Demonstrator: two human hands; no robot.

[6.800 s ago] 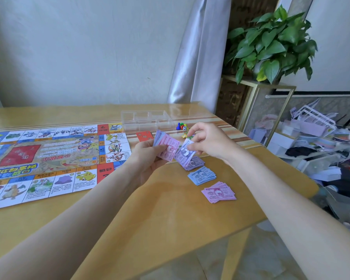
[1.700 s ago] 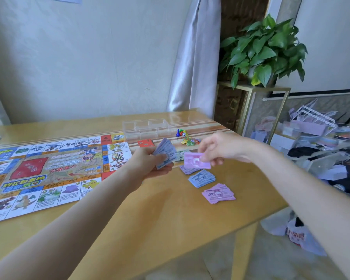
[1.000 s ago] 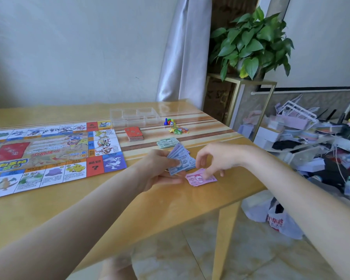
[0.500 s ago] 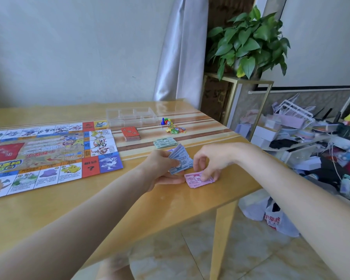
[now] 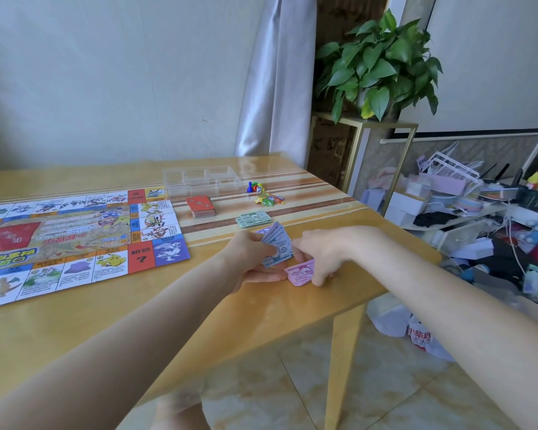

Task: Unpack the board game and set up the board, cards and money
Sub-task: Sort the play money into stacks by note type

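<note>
Table, right hand still pressing pink notes

Setting was a home living room: wooden desk, grey curtain, potted plant on a gold stand, household clutter piled right, tiled floor.

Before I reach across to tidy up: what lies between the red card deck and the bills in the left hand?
In the head view, a green bill stack lies between them.
</note>
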